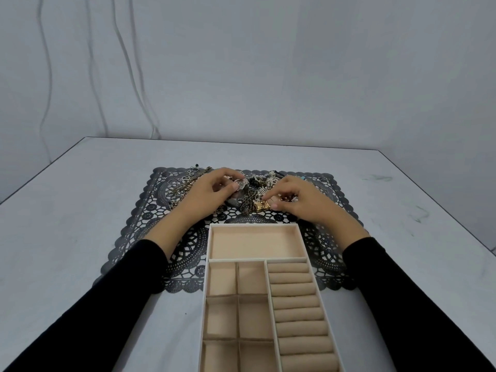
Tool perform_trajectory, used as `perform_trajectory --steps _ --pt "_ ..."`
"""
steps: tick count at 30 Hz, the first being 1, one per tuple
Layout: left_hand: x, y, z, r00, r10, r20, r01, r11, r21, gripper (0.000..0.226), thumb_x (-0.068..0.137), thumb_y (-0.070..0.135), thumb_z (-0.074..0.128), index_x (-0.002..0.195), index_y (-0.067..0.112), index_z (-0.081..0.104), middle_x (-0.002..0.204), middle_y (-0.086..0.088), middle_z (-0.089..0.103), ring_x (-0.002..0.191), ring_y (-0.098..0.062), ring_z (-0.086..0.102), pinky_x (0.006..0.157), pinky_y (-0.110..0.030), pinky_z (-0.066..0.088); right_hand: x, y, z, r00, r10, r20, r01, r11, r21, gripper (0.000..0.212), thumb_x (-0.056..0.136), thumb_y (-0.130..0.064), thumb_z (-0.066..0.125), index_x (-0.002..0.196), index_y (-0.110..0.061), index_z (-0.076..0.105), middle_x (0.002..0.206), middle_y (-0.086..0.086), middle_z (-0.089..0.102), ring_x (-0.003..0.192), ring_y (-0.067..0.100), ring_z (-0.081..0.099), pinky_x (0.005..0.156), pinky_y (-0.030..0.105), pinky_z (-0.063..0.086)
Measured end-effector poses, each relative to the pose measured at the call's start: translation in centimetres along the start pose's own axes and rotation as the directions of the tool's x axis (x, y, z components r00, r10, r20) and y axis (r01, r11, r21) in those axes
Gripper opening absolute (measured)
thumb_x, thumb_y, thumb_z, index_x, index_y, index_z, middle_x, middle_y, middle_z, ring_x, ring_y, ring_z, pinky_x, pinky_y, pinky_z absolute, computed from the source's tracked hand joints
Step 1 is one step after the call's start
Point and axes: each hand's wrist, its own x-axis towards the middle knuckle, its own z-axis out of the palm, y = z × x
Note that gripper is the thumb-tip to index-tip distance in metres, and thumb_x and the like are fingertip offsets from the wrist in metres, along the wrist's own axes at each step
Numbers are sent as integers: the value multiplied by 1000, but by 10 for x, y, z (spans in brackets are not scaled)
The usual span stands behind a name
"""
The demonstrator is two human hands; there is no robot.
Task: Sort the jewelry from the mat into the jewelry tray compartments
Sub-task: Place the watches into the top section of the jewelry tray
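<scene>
Right grip pinches gold piece and left grip holds silver piece.

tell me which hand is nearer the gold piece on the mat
Right. The right hand pinches the gold piece between thumb and forefinger; the left hand is off to its left, across the dark tangle, gripping a silver piece.
</scene>
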Motion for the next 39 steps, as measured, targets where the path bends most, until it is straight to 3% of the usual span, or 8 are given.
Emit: perform_trajectory --steps 3,6,9,13,23,34,36,39 --pt "-1 2 -1 1000 -21 3 21 999 -35 15 98 12 57 108 18 66 80 4 66 69 2 64 64 -5 42 3 -1 -4 999 11 40 -11 1000 9 20 82 -25 73 93 -42 71 104 -11 56 104 8 54 95 32 40" --pt "-1 0 -3 999 -39 5 40 996 -76 18 98 9 56 102 22 67 96 0 70 76 2 66 71 -8 46 8 -2 -7 995 18 94 -21 999 28 17 84 -21 71 98 -32 72 108 -11 59 107 4 54 96 27 38" --pt "0 -1 -4 997 -71 11 72 992 -106 18 98 7 55 106 17 68 103 -6 70 79 3 67 73 -9 47 12 -3 -11 986 22 164 -22 1000 -3 17 86 -20 69 102 -28 70 107 -15 64 107 1 55 94 22 38" --pt "-2 4 -4 996 -86 30 90 984 -154 21 97 1 53 114 5 65 96 -2 67 75 4 68 69 -9 49 15 -8 -15 975 51 218 -38 997 -63 18 89 -20 66 105 -28 67 106 -16 65 104 -5 54 82 9 36" --pt "-4 8 -4 994 -104 38 109 973 -202 26 94 -2 57 118 6 65 99 -9 70 82 -1 70 71 -11 52 16 -16 -16 958 30 285 -1 995 -102 22 83 -12 70 91 -31 64 90 -19 62 92 5 57 87 26 44" --pt "-6 11 -6 992 -126 6 125 971 -202 25 93 -1 59 112 12 66 92 1 67 73 6 66 69 -9 49 18 -19 -11 954 4 300 25 996 -91 24 83 -14 71 86 -38 67 100 2 67 96 21 61 92 42 48" --pt "-6 11 -6 991 -135 1 132 972 -194 26 92 -1 59 115 11 66 91 3 66 71 6 65 69 -9 49 18 -18 -11 952 13 307 19 995 -100 22 84 -17 71 88 -38 69 100 3 66 94 18 61 89 38 48" --pt "-6 11 -7 990 -142 11 142 972 -186 28 93 3 60 115 18 68 98 2 69 79 -7 67 73 -10 49 16 -19 -13 951 31 307 -7 997 -81 16 86 -14 69 96 -26 72 86 -18 64 73 -10 55 70 13 38"
